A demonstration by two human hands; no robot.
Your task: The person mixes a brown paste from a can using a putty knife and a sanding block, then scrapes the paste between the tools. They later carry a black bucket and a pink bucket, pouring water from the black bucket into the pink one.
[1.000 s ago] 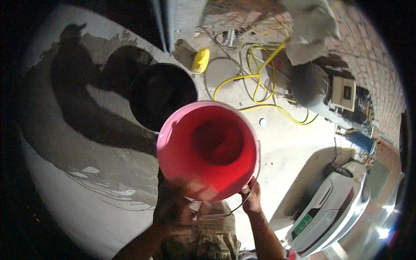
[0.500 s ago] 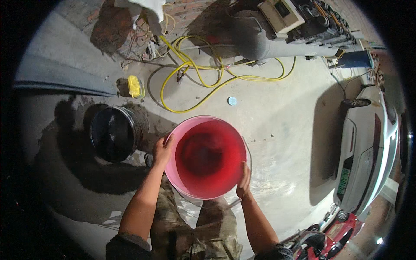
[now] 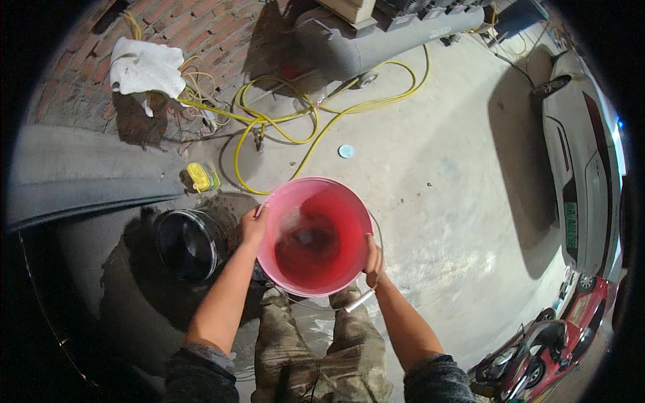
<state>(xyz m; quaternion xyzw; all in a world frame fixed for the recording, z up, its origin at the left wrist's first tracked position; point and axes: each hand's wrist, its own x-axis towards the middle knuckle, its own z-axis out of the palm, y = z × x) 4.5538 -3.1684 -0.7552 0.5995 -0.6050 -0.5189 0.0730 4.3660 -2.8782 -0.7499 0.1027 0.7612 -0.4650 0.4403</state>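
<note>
Between my two hands is a pink bucket point(image 3: 356, 201), its mouth facing up toward me, with reddish liquid and a dark patch inside. My left hand point(image 3: 254, 225) grips its rim on the left side. On the right, my right hand point(image 3: 374, 258) has its fingers wrapped on the bucket's side near the rim. The wire handle hangs down on the near side, its white grip point(image 3: 360, 300) close to my right wrist. Left of my forearm stands a black bucket point(image 3: 188, 245) with dark contents, on wet floor.
A yellow jug point(image 3: 199, 177) and a tangled yellow hose point(image 3: 309, 141) lie ahead, with a blue round lid point(image 3: 346, 151) nearby. A grey tank machine point(image 3: 356, 50) stands by the brick wall point(image 3: 201, 33). At right are a white car point(image 3: 581, 154) and a red vehicle point(image 3: 588, 316).
The view has turned, bringing more of the brick wall and white cloth into sight. The bucket's liquid has shifted and shows more of the inner wall. Both hands keep their hold.
</note>
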